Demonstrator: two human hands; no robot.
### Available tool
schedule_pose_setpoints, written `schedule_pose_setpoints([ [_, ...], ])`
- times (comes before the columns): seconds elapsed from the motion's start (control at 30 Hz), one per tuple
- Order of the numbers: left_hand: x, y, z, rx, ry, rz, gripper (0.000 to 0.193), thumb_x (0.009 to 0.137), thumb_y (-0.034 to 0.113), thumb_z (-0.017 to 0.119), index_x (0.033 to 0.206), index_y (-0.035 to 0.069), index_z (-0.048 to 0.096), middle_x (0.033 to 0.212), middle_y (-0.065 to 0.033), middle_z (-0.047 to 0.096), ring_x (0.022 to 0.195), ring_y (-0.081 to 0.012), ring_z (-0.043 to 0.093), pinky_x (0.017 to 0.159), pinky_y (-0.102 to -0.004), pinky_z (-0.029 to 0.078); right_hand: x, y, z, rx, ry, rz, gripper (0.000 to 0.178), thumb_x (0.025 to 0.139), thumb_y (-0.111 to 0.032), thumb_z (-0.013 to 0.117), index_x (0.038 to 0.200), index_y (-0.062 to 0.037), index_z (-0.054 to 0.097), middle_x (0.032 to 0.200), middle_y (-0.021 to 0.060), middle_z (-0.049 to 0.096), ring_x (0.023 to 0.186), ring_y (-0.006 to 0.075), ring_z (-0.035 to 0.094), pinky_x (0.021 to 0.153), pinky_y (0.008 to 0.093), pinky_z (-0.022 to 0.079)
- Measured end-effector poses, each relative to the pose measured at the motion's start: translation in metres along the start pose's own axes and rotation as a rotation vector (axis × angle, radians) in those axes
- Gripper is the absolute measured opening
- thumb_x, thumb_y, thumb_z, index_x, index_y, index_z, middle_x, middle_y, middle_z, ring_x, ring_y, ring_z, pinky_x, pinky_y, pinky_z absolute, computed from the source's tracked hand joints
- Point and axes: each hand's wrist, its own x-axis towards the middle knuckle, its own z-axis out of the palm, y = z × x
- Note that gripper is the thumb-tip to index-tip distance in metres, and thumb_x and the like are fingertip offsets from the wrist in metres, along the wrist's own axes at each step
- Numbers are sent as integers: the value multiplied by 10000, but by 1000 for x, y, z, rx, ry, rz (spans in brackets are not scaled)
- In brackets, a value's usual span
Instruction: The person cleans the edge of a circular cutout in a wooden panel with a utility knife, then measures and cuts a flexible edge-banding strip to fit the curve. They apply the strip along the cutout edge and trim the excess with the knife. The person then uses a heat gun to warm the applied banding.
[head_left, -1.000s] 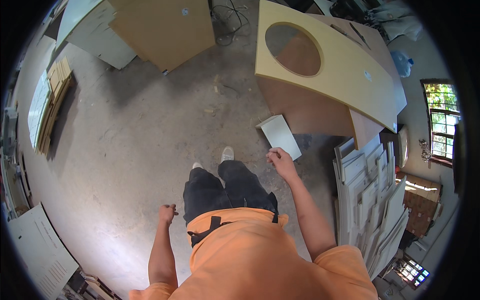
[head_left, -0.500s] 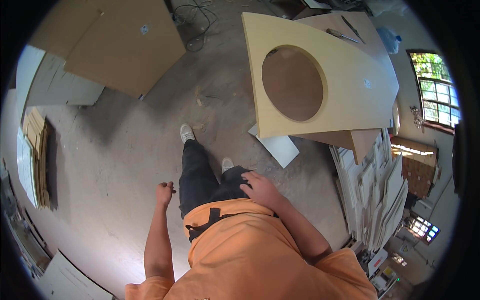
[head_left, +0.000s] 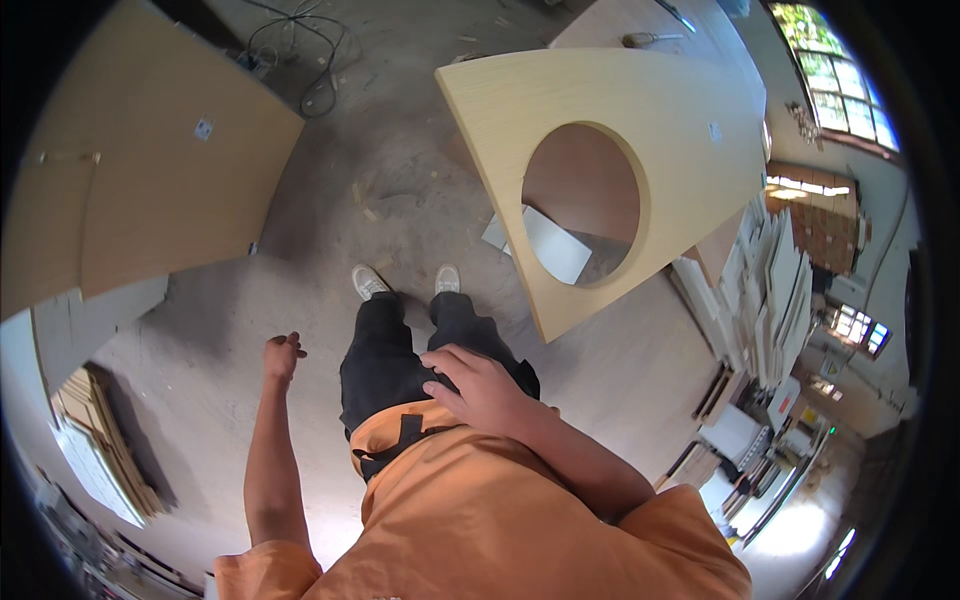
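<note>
My left hand (head_left: 284,357) hangs at my left side over the floor, its fingers curled in and nothing showing in them. My right hand (head_left: 482,388) is in front of my waist, above my black trousers (head_left: 385,350), thumb and fingers apart and holding nothing. Ahead on the right lies a pale wood panel (head_left: 690,170) with a large round cut-out. Its near corner points toward me, apart from both hands. Through the cut-out show a brown board (head_left: 580,180) and part of a white sheet (head_left: 555,245) on the floor.
A large brown board (head_left: 170,160) stands at the left, with a cable (head_left: 320,75) beyond it. A wooden-handled tool (head_left: 650,40) lies past the panel. Several white boards (head_left: 765,290) are stacked at right; more panels (head_left: 110,430) lean at the far left.
My view has turned to the right, and the cut-out panel appears nearer and rotated. My feet, one ahead before, are now side by side. My right hand has moved inward across my waist.
</note>
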Motion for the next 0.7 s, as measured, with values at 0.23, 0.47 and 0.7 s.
schedule_pose_setpoints([
  [0.23, -7, 51, 10, 221, -74, 54, 390, 944, 322, 646, 894, -58, 714, 839, -167, 764, 756, -224, 734, 743, -371, 539, 13, 15, 3, 118, 119, 25, 363, 970, -230, 673, 1245, -4, 601, 1171, 164, 650, 1048, 359, 666, 891, 444, 557],
  [0.47, -43, 110, 26, 399, -44, 140, 422, 932, 352, 632, 849, -52, 720, 769, -149, 766, 778, -223, 734, 753, -363, 538, 6, 79, 5, 172, 126, 115, 383, 950, -220, 698, 1254, -3, 615, 1182, 175, 656, 1093, 377, 656, 930, 462, 543],
  [0.7, -82, 157, 65, 566, -73, 273, 423, 949, 371, 616, 863, -27, 730, 790, -144, 772, 809, -249, 741, 796, -368, 546, -4, 124, -9, 216, 194, 105, 276, 952, -197, 680, 1160, -21, 636, 1094, 170, 691, 1075, 376, 656, 938, 469, 516],
])
